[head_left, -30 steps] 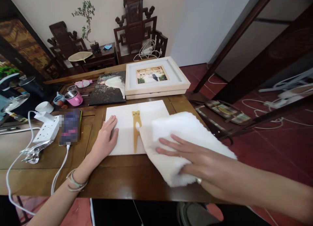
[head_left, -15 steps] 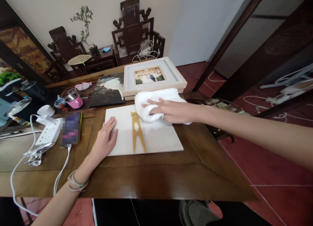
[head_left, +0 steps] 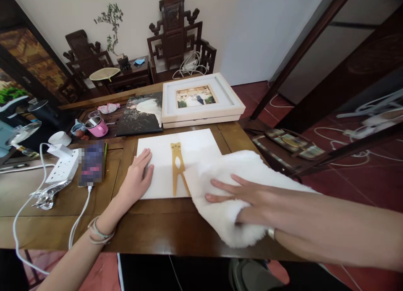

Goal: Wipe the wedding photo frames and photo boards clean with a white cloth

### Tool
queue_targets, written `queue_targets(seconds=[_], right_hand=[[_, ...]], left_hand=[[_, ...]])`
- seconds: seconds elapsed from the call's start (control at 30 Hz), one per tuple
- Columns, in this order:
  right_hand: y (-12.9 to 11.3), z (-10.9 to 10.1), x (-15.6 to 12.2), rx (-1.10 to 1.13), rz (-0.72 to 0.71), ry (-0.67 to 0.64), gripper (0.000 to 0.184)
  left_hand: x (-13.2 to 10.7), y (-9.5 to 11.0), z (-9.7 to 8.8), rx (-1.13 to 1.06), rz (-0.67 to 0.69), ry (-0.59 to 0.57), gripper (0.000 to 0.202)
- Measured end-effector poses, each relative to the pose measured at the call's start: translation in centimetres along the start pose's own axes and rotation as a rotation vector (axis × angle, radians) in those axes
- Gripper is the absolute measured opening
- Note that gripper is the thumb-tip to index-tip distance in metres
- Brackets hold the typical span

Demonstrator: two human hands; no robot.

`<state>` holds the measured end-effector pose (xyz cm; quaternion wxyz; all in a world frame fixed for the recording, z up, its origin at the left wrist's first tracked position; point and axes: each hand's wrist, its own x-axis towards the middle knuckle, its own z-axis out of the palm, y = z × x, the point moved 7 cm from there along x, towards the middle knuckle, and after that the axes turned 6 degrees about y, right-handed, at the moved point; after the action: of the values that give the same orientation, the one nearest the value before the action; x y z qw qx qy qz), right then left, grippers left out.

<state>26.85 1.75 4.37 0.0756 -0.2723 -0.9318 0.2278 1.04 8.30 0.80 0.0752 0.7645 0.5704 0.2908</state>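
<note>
A white board (head_left: 160,182) lies flat on the wooden table. My left hand (head_left: 138,175) rests on its left edge, fingers stretched out and holding nothing. A flat gold-coloured piece (head_left: 175,173) with two legs and a slot in the middle lies on the board; the cloth covers part of its right leg. My right hand (head_left: 242,198) presses on a fluffy white cloth (head_left: 252,165), with two fingers spread over it and the others tucked into its folds. The cloth covers the board's right corner and hangs over toward the table's right edge.
Behind the board lie a pale wooden picture frame (head_left: 231,100) and a dark picture panel (head_left: 135,119). To the left are a pink mug (head_left: 99,127), a phone (head_left: 91,165) on a charging cable, a power strip (head_left: 64,167) and a kettle (head_left: 47,114).
My right hand has pulled the white cloth from the board's far right side toward me and to the right, off the frame's edge. My left hand stays on the board.
</note>
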Motion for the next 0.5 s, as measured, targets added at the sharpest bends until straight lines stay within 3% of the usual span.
queue_targets(seconds=[0.1,0.27,0.4,0.5], right_hand=[[2.3,-0.5,1.3,-0.010,0.020,-0.029,0.056],[7.1,-3.1,6.8,-0.086,0.148,-0.010,0.055],[9.0,-4.6,10.0,-0.145,0.146,0.036,0.056],[9.4,-4.4,10.1,-0.153,0.169,0.079,0.054]], left_hand=[[0.0,0.0,0.0,-0.002,0.008,0.007,0.042],[0.0,-0.1,-0.1,-0.003,0.004,0.016,0.042],[0.0,-0.1,-0.1,0.000,0.005,0.013,0.043],[0.0,-0.1,-0.1,-0.002,0.012,0.021,0.042]])
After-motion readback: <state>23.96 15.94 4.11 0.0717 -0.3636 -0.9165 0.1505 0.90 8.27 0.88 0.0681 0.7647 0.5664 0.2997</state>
